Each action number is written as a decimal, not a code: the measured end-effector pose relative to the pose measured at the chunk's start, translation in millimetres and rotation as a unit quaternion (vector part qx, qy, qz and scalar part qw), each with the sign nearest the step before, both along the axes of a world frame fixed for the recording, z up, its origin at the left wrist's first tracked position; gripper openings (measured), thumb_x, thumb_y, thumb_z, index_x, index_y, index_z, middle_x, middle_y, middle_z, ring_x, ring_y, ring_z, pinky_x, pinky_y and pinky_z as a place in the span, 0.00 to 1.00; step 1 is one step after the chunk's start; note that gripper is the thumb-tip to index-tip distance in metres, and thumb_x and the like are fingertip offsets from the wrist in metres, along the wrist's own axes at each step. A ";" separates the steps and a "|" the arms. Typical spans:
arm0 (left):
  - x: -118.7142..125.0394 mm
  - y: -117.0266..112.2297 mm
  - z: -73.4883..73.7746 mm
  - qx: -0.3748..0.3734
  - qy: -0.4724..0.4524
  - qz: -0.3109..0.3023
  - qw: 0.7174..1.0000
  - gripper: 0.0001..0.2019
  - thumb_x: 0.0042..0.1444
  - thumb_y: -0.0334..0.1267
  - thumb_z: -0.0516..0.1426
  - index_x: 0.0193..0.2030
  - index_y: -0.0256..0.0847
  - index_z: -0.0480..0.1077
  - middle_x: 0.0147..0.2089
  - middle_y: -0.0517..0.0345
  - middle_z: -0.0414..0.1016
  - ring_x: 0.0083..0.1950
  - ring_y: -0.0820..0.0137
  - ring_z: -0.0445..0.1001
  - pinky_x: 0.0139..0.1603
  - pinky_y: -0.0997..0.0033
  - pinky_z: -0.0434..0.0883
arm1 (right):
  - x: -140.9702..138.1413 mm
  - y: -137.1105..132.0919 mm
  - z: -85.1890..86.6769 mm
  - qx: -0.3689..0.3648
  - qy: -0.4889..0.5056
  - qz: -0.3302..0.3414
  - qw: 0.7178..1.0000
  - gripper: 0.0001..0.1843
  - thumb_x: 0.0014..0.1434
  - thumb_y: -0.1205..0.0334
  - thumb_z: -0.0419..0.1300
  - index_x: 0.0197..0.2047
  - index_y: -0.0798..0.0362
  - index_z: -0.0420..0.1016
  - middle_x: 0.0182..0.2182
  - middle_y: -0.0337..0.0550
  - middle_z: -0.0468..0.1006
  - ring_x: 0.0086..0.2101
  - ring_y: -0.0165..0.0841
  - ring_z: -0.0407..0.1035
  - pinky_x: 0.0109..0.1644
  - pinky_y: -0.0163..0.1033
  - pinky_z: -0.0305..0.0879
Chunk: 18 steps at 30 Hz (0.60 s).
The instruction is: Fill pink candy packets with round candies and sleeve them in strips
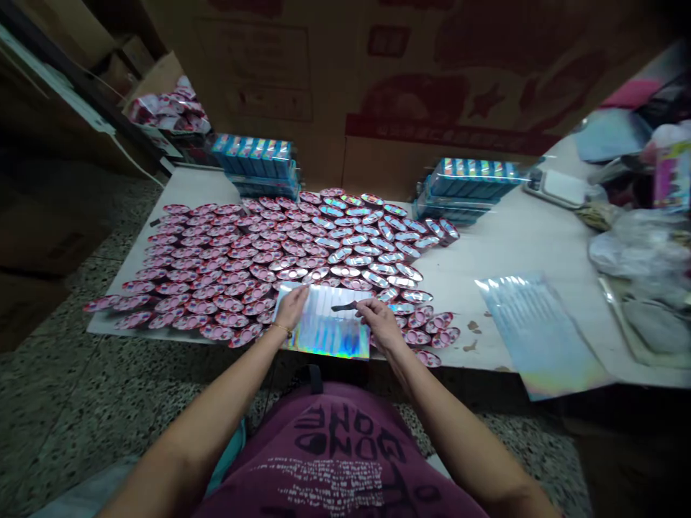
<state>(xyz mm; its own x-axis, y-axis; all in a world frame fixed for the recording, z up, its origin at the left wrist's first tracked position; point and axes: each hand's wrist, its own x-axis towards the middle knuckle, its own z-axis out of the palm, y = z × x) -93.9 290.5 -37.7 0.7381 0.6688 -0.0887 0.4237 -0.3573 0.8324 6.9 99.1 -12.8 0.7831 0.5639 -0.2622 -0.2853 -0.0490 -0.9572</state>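
Observation:
A shiny holographic sheet with pale strips across it is in front of me, over the table's near edge. My left hand grips its left edge, thumb on top. My right hand is closed in a pinch on a small dark, narrow tool, whose exact kind I cannot make out. The tool lies over the sheet's right part, pointing left. Around and beyond the sheet, many oval pink-and-red pieces stand in close rows. Those toward the right carry shiny silvery strips on top.
Stacks of blue boxes stand at the back left and back right. Another holographic sheet lies on the white table at right, beside plastic bags and a tray. A large carton rises behind.

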 end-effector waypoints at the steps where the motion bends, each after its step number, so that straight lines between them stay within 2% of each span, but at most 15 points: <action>1: 6.6 -16.8 3.3 -0.084 -0.019 -0.040 0.995 0.17 0.54 0.43 0.49 0.44 0.36 0.69 0.45 0.52 0.71 0.47 0.68 0.66 0.46 0.69 0.63 | 2.7 -9.1 0.6 0.013 0.032 -0.018 0.999 0.12 0.43 0.54 0.61 0.26 0.54 0.69 0.20 0.34 0.68 0.22 0.25 0.62 0.25 0.30 0.55; 3: 19.5 -51.4 6.8 -0.221 -0.022 -0.096 0.970 0.19 0.49 0.46 0.53 0.44 0.36 0.69 0.41 0.53 0.73 0.41 0.70 0.69 0.41 0.72 0.65 | 6.4 -26.7 1.1 0.032 0.086 -0.046 0.995 0.13 0.42 0.54 0.62 0.26 0.54 0.68 0.19 0.34 0.68 0.19 0.24 0.60 0.23 0.30 0.54; 6: 37.3 -93.9 4.6 -0.323 0.024 -0.129 0.937 0.18 0.39 0.46 0.60 0.32 0.33 0.71 0.27 0.58 0.72 0.28 0.76 0.67 0.30 0.76 0.63 | 9.3 -53.3 -1.0 0.043 0.139 -0.078 0.986 0.14 0.41 0.54 0.63 0.27 0.54 0.67 0.18 0.34 0.69 0.17 0.23 0.58 0.21 0.30 0.53; 8: 49.1 -113.8 1.8 -0.333 0.043 -0.128 0.933 0.15 0.36 0.45 0.61 0.24 0.33 0.69 0.20 0.62 0.67 0.22 0.80 0.62 0.25 0.78 0.60 | 12.1 -71.3 -6.2 0.050 0.150 -0.114 0.981 0.14 0.40 0.55 0.63 0.27 0.55 0.68 0.19 0.34 0.69 0.18 0.23 0.59 0.21 0.30 0.54; 10: 62.0 -130.3 0.5 -0.331 0.062 -0.126 0.933 0.14 0.37 0.45 0.61 0.21 0.34 0.67 0.17 0.65 0.63 0.19 0.81 0.59 0.22 0.79 0.57 | 17.9 -89.1 -15.0 0.050 0.136 -0.163 0.976 0.14 0.39 0.56 0.64 0.27 0.55 0.68 0.19 0.34 0.69 0.19 0.24 0.60 0.22 0.30 0.54; 14: 91.7 -166.3 0.7 -0.318 0.117 -0.121 0.933 0.12 0.42 0.44 0.58 0.22 0.35 0.67 0.13 0.66 0.60 0.15 0.80 0.57 0.17 0.79 0.52 | 41.5 -121.1 -36.8 0.014 0.035 -0.246 0.969 0.13 0.39 0.56 0.64 0.26 0.55 0.69 0.19 0.33 0.68 0.22 0.25 0.61 0.27 0.32 0.57; 18: 121.1 -204.2 -8.6 -0.252 0.133 -0.050 0.957 0.11 0.44 0.43 0.56 0.24 0.35 0.69 0.13 0.65 0.61 0.15 0.79 0.57 0.17 0.78 0.54 | 76.1 -144.6 -52.2 -0.078 -0.107 -0.244 0.961 0.12 0.44 0.54 0.60 0.26 0.55 0.70 0.22 0.35 0.70 0.25 0.28 0.62 0.32 0.34 0.58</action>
